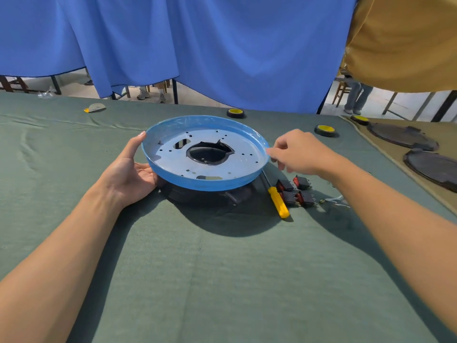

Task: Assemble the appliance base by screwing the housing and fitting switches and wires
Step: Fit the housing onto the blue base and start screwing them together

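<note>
The dish [197, 185] hides most of the black housing [202, 198] beneath it, the fingers of the left hand [128, 174] and the tip of the screwdriver [278, 200]. Whether the right hand [294, 152] pinches the rim or only touches it cannot be told. The wires [335, 200] are too small to trace, and the frame's edge cuts off 1 of the 2 plates [430, 167].

We grip the blue-filmed housing plate [170, 165]: L hand [128, 175] at L rim, R hand [295, 154] pinching R rim; screwdriver [278, 202], switches [302, 183] beside.
</note>
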A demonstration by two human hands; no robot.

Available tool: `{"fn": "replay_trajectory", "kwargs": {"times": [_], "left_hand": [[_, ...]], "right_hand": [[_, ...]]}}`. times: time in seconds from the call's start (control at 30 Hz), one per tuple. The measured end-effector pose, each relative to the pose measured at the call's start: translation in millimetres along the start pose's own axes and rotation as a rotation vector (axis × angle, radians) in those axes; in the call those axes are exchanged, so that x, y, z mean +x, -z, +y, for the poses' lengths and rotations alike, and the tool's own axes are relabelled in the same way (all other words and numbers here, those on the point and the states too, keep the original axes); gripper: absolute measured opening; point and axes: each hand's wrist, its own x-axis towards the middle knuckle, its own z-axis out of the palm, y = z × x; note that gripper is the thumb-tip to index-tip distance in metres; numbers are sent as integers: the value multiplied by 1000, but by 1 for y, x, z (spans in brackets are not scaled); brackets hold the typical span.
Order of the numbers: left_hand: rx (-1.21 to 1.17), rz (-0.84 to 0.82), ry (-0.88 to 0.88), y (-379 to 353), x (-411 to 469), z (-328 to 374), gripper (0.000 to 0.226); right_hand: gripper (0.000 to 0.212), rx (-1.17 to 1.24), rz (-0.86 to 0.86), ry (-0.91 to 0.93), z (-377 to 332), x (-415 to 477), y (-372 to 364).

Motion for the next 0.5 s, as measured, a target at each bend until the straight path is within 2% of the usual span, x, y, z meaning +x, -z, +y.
{"fn": "replay_trajectory", "kwargs": {"times": [0.13, 0.3, 0.5], "left_hand": [[19, -10, -24, 0, -4, 0, 79], [19, -28, -43, -2, -6, -4, 76], [12, -39, -41, 0, -7, -2, 78]], "right_hand": [[21, 67, -22, 12, 3, -19, -3], [14, -235, -141, 93, 10, -33, -19], [25, -449, 31, 178, 11, -41, -37]]}}
